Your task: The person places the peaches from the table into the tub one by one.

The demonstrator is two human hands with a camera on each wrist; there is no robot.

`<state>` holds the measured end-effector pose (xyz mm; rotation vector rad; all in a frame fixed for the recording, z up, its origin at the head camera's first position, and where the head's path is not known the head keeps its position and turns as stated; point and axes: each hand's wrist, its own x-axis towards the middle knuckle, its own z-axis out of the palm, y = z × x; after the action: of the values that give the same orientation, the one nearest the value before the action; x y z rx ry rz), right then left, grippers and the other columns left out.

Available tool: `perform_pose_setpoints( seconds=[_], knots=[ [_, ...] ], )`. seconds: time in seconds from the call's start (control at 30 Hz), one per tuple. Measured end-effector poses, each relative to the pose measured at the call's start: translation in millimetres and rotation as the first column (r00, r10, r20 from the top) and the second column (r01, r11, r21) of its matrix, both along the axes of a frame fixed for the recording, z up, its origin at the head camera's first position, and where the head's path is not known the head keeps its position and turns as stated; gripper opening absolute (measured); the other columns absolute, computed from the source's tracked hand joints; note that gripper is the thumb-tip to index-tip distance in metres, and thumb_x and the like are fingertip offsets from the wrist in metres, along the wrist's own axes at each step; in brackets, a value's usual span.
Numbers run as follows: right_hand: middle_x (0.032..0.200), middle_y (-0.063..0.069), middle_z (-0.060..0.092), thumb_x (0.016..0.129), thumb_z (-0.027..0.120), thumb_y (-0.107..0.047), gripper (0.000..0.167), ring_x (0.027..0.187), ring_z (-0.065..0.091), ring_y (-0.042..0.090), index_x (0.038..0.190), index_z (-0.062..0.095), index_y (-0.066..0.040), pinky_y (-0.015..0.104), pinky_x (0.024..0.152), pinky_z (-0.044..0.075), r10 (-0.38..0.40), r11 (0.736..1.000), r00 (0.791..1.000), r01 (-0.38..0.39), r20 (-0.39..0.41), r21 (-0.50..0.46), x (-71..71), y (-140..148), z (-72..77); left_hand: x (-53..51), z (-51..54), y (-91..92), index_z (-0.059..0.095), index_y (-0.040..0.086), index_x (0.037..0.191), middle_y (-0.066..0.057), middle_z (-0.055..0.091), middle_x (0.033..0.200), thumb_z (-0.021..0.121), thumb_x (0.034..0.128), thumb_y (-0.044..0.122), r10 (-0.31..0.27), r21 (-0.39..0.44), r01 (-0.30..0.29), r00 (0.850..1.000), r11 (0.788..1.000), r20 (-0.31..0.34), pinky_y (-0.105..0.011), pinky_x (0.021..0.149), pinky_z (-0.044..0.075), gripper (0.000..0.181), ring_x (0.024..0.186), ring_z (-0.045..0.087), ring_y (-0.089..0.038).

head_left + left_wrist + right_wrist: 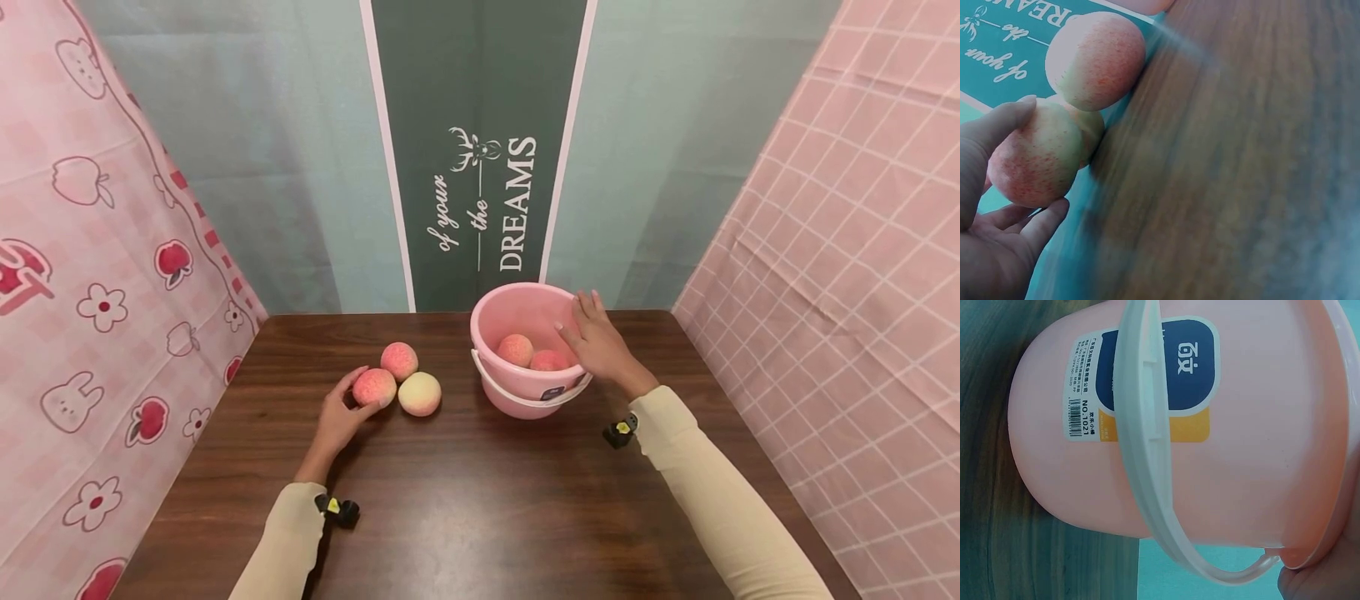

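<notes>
My left hand [341,417] holds a pink-red peach [375,388] between thumb and fingers at the left of the table. Close around it are another reddish peach [399,360] and a pale yellow peach [420,394]. In the left wrist view the held peach [1038,153] has thumb and fingertips on opposite sides. A pink bucket [517,382] stands tilted towards the front, with two peaches visible inside, one of them orange-pink [515,350]. My right hand [602,343] grips the bucket's right rim, thumb on the inner side; some fingers are hidden.
The bucket's white handle [510,403] hangs down over its front, across a printed label [1188,369]. The brown wooden table [465,500] ends at a green curtain [465,83] behind. Patterned pink cloths hang on the left [97,250] and right [825,292].
</notes>
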<state>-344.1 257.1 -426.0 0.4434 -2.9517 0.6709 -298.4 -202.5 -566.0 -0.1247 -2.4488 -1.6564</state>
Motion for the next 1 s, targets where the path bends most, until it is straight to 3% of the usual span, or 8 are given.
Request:
perform_pose_setpoints(
  seconds=[0.23, 0.43, 0.53, 0.73, 1.0],
  knots=[
    [0.168, 0.020, 0.002, 0.108, 0.035, -0.049, 0.078, 0.154, -0.011, 0.036, 0.159, 0.009, 0.004, 0.064, 0.120, 0.010, -0.002, 1.000, 1.000, 0.002, -0.004, -0.003, 0.0, 0.0, 0.6, -1.7, 13.2, 2.2, 0.050, 0.009, 0.148, -0.013, 0.054, 0.145, 0.083, 0.0872, 0.021, 0.050, 0.046, -0.050, 0.999, 0.998, -0.011, -0.016, 0.090, 0.046, 0.071, 0.118, 0.056, -0.028],
    [0.168, 0.021, 0.002, 0.107, 0.034, -0.052, 0.080, 0.154, -0.010, 0.038, 0.159, 0.010, 0.005, 0.065, 0.120, 0.011, -0.004, 1.000, 1.000, 0.004, -0.007, -0.008, 1.2, -1.4, -0.7, 0.1, 25.9, 7.3, 0.047, 0.008, 0.150, -0.015, 0.051, 0.149, 0.082, 0.0883, 0.020, 0.046, 0.081, -0.046, 0.999, 0.996, 0.005, -0.043, 0.106, 0.046, 0.072, 0.127, 0.054, -0.030],
    [0.168, 0.021, 0.003, 0.108, 0.034, -0.051, 0.080, 0.154, -0.009, 0.038, 0.159, 0.012, 0.006, 0.065, 0.120, 0.011, -0.004, 1.000, 1.000, 0.004, -0.014, -0.010, 1.3, -1.5, -0.5, 6.5, 40.1, 14.1, 0.047, 0.003, 0.150, -0.019, 0.050, 0.149, 0.081, 0.0884, 0.015, 0.030, 0.093, -0.030, 1.000, 0.995, -0.004, -0.053, 0.107, 0.043, 0.071, 0.128, 0.054, -0.034],
    [0.168, 0.020, 0.003, 0.107, 0.033, -0.053, 0.081, 0.154, -0.010, 0.037, 0.158, 0.013, 0.006, 0.065, 0.120, 0.011, -0.005, 1.000, 1.000, 0.004, -0.011, -0.015, 0.8, -1.3, -0.8, 17.9, 64.2, 25.2, 0.048, 0.000, 0.147, -0.021, 0.051, 0.148, 0.080, 0.0884, 0.009, 0.008, 0.104, -0.005, 1.000, 0.995, -0.024, -0.052, 0.108, 0.044, 0.067, 0.129, 0.054, -0.035],
    [0.168, 0.020, 0.002, 0.107, 0.033, -0.053, 0.080, 0.154, -0.010, 0.037, 0.159, 0.011, 0.005, 0.064, 0.120, 0.011, -0.002, 1.000, 1.000, 0.002, -0.009, -0.002, -0.1, -1.1, 0.7, 14.8, 74.1, 30.8, 0.049, 0.001, 0.147, -0.021, 0.048, 0.150, 0.080, 0.0887, 0.012, -0.002, 0.137, 0.005, 1.000, 0.991, -0.023, -0.053, 0.110, 0.042, 0.067, 0.132, 0.051, -0.036]
  ],
)
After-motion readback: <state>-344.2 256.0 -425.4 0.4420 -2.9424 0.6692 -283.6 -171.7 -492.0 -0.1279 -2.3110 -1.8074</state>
